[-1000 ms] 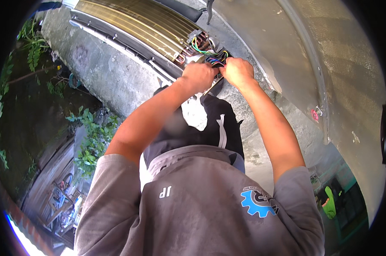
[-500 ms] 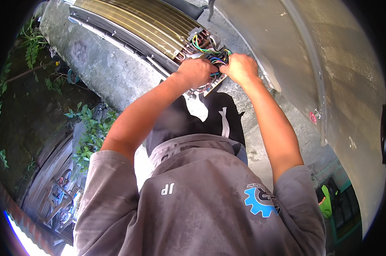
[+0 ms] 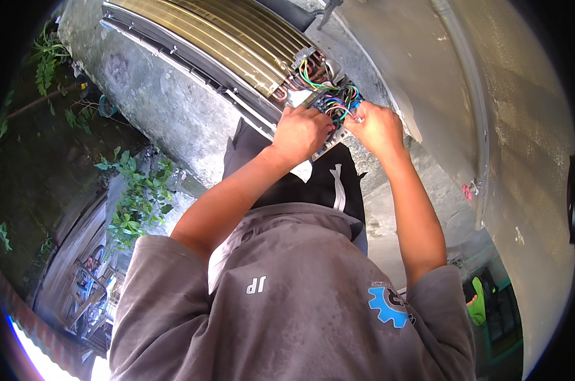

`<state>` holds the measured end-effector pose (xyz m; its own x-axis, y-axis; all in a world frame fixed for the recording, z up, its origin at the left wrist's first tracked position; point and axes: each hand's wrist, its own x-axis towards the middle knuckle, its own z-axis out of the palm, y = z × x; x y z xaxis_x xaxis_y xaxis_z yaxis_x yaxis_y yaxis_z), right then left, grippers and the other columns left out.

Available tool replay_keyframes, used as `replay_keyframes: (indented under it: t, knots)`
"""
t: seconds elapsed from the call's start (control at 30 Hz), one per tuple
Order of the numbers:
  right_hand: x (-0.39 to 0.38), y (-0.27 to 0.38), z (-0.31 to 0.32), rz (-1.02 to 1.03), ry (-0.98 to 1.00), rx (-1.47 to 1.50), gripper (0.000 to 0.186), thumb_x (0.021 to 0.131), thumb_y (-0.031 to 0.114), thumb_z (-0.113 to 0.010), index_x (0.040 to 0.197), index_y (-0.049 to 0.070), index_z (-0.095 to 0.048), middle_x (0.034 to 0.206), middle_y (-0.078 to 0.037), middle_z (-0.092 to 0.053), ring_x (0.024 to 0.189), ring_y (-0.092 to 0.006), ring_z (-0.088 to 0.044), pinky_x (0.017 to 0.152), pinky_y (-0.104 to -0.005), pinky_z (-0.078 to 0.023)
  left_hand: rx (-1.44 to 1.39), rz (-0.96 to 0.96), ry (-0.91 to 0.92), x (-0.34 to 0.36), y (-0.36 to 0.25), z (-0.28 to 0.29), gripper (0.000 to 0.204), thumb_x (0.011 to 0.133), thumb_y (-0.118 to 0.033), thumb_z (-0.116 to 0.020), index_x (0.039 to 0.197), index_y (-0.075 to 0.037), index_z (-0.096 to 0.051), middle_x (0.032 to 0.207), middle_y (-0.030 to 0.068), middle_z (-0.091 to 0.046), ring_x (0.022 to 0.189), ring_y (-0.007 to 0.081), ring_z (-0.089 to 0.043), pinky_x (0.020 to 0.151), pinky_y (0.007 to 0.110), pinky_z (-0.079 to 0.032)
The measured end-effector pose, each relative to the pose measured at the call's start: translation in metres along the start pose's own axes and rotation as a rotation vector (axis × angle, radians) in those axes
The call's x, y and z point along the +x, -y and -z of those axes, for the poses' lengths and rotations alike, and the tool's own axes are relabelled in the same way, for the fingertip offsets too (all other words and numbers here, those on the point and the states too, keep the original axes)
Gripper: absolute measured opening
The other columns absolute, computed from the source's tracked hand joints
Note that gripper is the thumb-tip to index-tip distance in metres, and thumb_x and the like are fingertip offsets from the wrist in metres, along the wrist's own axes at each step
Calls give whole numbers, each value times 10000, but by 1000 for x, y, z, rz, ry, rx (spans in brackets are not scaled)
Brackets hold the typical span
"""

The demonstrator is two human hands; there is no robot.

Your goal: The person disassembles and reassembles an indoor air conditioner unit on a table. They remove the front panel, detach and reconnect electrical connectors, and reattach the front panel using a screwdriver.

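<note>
An opened air conditioner indoor unit lies across the far side, its gold-finned coil (image 3: 217,39) ending in bent copper pipes (image 3: 281,93). At its near right end, a bundle of coloured wires (image 3: 341,100) spreads over a pale circuit board (image 3: 327,147). My left hand (image 3: 304,133) is closed at the left of the bundle, its fingertips curled in by the board; what they grip is hidden. On the right side, my right hand (image 3: 379,129) pinches some of the wires between thumb and fingers. A white piece (image 3: 302,171) shows below my left hand.
The unit rests on a rough concrete ledge (image 3: 167,95). Close on the right rises a grey wall (image 3: 465,114) with a pipe and a red valve handle (image 3: 468,192). Leafy plants (image 3: 141,193) grow at the left, beside a dark drop.
Both hands, the unit and the wires sit lower and further right in the picture. More of the wire bundle shows between my hands, and my left hand has turned, its back more visible.
</note>
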<state>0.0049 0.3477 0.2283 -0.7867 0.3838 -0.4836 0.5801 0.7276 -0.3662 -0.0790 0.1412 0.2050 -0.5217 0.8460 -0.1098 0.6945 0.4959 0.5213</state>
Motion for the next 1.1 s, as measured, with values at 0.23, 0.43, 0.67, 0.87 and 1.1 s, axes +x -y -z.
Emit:
replay_keyframes:
  t: [0.23, 0.43, 0.67, 0.87, 1.1]
  knots:
    - [-1, -2, 0, 41, -20, 20, 343, 831, 394, -838, 879, 74, -725, 769, -179, -755, 767, -427, -742, 723, -529, -585, 91, -250, -49, 10, 16, -1, 117, 828, -274, -831, 921, -221, -784, 830, -59, -607, 872, 204, -601, 834, 410, -429]
    - [-3, -1, 1, 12, -2, 38, 321, 852, 391, -830, 892, 90, -726, 779, -173, -759, 765, -423, -744, 723, -532, -583, -103, -305, 9, 13, 22, 0, 134, 824, -289, -835, 940, -242, -786, 849, -71, -616, 896, 186, -610, 858, 395, -427]
    - [-1, 0, 2, 39, -27, -5, 327, 850, 402, -843, 891, 101, -723, 780, -175, -757, 774, -428, -743, 718, -533, -580, 20, -349, 9, 16, 26, -8, 121, 803, -275, -813, 913, -234, -781, 840, -73, -608, 875, 172, -604, 834, 389, -424]
    - [-3, -1, 4, 40, -18, 10, 330, 855, 396, -847, 896, 95, -720, 783, -169, -753, 773, -420, -737, 709, -527, -572, 49, -481, 5, 13, 40, -6, 138, 759, -261, -789, 887, -213, -770, 810, -65, -580, 827, 172, -582, 792, 381, -414]
    - [-3, -4, -2, 67, -52, 72, 317, 860, 365, -859, 913, 94, -701, 719, -128, -704, 710, -376, -708, 666, -504, -539, 43, -473, -58, 11, 41, -14, 182, 752, -292, -766, 929, -255, -785, 803, -87, -555, 821, 153, -571, 801, 367, -418]
